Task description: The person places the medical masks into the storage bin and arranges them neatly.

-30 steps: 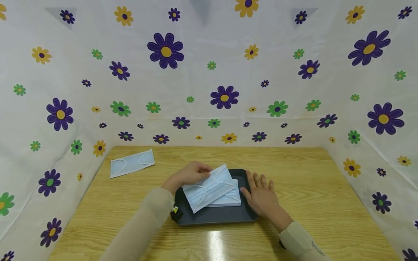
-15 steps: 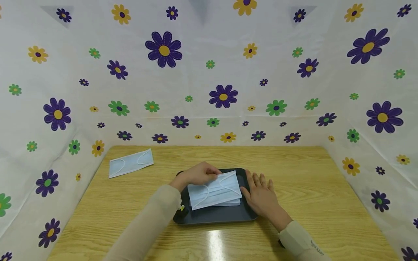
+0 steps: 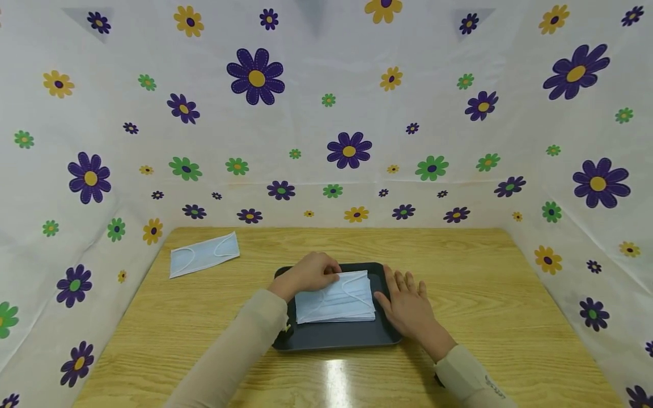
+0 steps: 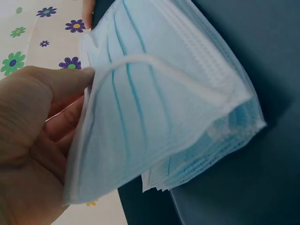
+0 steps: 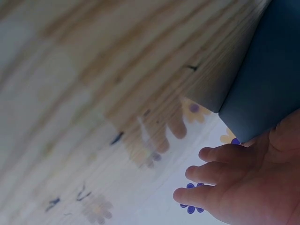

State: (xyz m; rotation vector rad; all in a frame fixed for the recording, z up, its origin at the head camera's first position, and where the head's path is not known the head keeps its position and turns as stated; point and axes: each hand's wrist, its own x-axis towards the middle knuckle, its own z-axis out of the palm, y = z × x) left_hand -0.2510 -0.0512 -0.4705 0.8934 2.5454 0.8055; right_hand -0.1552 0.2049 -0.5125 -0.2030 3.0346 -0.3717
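Observation:
My left hand (image 3: 311, 273) pinches the far edge of a light blue face mask (image 3: 334, 297) between thumb and fingers. That mask lies over a stack of face masks (image 4: 239, 136) in a dark tray (image 3: 336, 340). In the left wrist view the pinched edge is lifted, and the ear loop arches across the pleats. My right hand (image 3: 410, 306) rests along the tray's right rim with its fingers straight and spread. In the right wrist view those fingers (image 5: 211, 173) show beside the tray's outer wall (image 5: 262, 79).
A single face mask (image 3: 205, 255) lies flat at the back left of the wooden table (image 3: 459, 272). A white cloth (image 3: 306, 124) printed with flowers walls the table at the back and both sides.
My left hand has moved to the right with the mask, which has swung from a slant to line up over the stack. The right hand has stayed at the tray's rim.

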